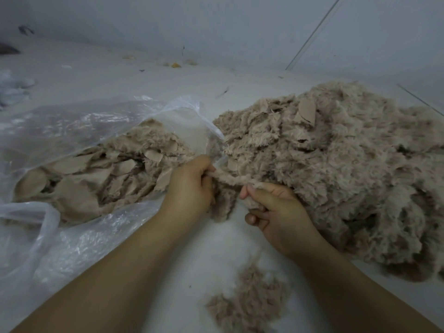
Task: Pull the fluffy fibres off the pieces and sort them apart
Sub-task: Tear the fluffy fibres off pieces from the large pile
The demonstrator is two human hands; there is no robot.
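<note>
A clear plastic bag is spread crumpled on the pale floor, its mouth turned toward the big heap of fluffy pieces. Inside the bag, beige cut pieces are packed, many shown smooth backing side up, leaf-shaped and overlapping. The heap, just beside the bag's mouth, is shaggy and taupe, with a few smooth backings exposed near its top. Between bag and heap, one fluffy strip is stretched between the two hands: the left hand is curled round one end at the bag's mouth, and the right hand is gripping the other end against the foot of the heap, fingers folded over a tuft. A small loose clump of pulled fibres is lying on the floor well below the heap, between the forearms. Beyond the heap, small scraps are scattered along the grey wall
</note>
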